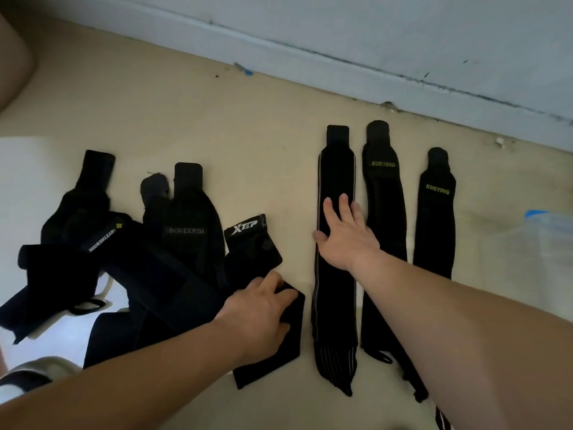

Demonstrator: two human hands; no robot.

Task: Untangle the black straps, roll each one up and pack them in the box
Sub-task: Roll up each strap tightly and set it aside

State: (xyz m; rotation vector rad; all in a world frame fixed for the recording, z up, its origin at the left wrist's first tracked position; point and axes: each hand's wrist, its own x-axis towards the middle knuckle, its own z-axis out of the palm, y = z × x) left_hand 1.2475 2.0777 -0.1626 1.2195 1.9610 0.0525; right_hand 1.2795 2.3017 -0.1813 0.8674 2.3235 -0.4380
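Striped strap (335,305) under flat, spread-fingered right hand (344,240); XTEP strap (251,246) within curled grip of left hand (260,308).

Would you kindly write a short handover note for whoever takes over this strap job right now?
Left hand: grips the lower part of the XTEP strap, at the edge of the tangled pile.
Right hand: open, pressing flat on the grey-striped strap.
Done: the grey-striped strap and two XUEYING straps lie straight, side by side, on the right.
Box: blurred, at the right edge; its contents cannot be seen.
Left: untangle the pile, roll every strap (none rolled yet), pack them.
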